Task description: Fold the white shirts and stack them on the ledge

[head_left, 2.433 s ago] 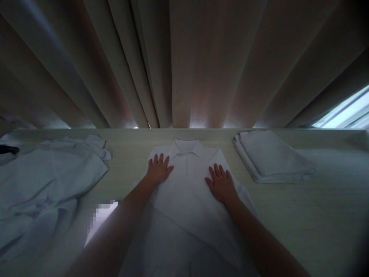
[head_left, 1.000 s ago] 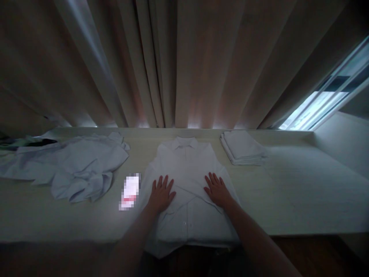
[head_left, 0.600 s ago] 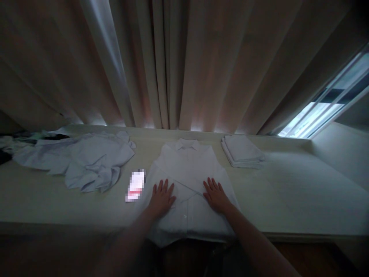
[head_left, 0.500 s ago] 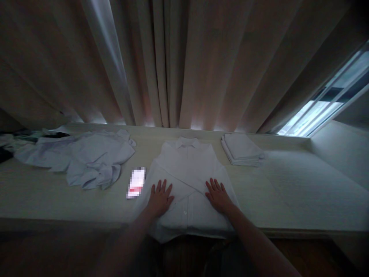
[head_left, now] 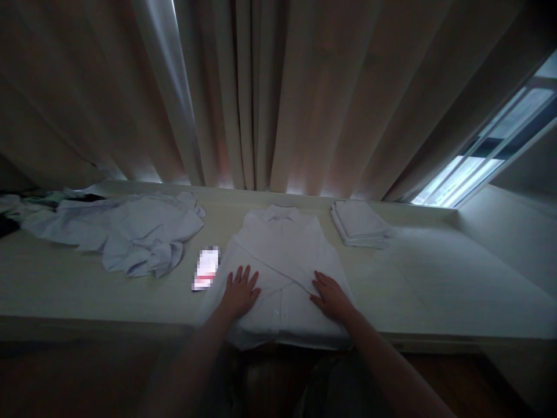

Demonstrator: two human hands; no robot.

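A white collared shirt lies face up on a pale counter, its sleeves folded across the front and its hem hanging over the near edge. My left hand rests flat on the shirt's lower left, fingers spread. On the lower right, my right hand also lies flat with the fingers together and stretched out. Neither hand holds anything.
A heap of crumpled white shirts lies at the left. A small lit, blurred flat object sits between the heap and the shirt. A stack of folded white cloth stands at the back right. Long curtains hang behind; a window shows at the right.
Both hands have slid down the shirt from near the collar to its lower part. The view has pulled back, so the counter's near edge now shows.
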